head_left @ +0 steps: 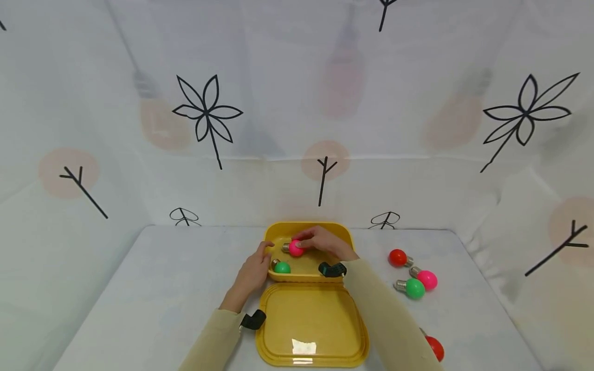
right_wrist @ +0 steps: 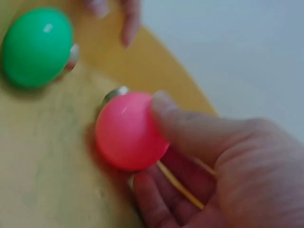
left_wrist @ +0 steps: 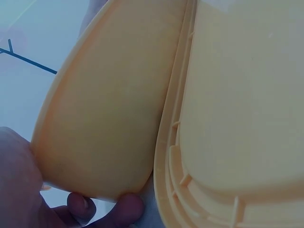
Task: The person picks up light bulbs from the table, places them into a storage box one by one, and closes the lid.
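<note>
In the head view my right hand [head_left: 322,240] reaches into a yellow plastic box [head_left: 325,278] and pinches a pink light bulb [head_left: 295,248] between thumb and fingers. The right wrist view shows the pink bulb [right_wrist: 128,135] low over the box floor, its metal base pointing away from the palm. A green bulb [head_left: 282,267] lies in the box's front left corner. My left hand [head_left: 252,270] grips the box's left side, fingertips over the rim. From the left wrist, thumb and fingers of that hand [left_wrist: 90,209] appear around the box wall [left_wrist: 109,104].
The box's lid [head_left: 311,324] lies flat in front, joined along the box's near edge. To the right on the white table [head_left: 185,288] lie a red bulb [head_left: 397,257], a pink bulb [head_left: 427,280], a green bulb [head_left: 414,288] and, nearer, another red bulb [head_left: 435,348]. Patterned cloth hangs behind.
</note>
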`<state>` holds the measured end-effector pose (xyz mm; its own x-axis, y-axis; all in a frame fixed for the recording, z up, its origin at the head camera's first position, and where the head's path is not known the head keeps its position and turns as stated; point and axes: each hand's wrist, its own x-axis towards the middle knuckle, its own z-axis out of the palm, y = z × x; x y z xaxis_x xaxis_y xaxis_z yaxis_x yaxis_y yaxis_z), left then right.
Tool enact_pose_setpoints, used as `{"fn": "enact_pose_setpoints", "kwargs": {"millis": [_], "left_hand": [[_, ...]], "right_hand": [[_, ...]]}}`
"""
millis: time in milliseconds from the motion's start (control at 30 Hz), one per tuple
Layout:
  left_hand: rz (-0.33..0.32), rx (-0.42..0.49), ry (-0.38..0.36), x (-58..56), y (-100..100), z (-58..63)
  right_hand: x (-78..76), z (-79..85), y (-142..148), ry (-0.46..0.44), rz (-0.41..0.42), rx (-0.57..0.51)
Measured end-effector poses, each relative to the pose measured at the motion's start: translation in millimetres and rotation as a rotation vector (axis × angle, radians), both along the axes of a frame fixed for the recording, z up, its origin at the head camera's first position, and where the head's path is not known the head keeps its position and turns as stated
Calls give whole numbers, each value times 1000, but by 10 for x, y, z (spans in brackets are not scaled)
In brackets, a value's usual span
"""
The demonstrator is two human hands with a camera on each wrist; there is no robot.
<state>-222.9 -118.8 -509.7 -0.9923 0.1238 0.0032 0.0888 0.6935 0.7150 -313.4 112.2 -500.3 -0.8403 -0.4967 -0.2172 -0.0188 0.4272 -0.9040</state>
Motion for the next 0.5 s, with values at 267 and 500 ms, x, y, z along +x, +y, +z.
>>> {"fn": "enact_pose_setpoints", "kwargs": {"millis": [267, 500], "left_hand": [[2, 7, 0, -2, 9, -24], [24, 0, -2, -3, 16, -37]], "right_hand": [[23, -30, 44, -33, 3, -73], [30, -33, 60, -37, -10, -77]]}}
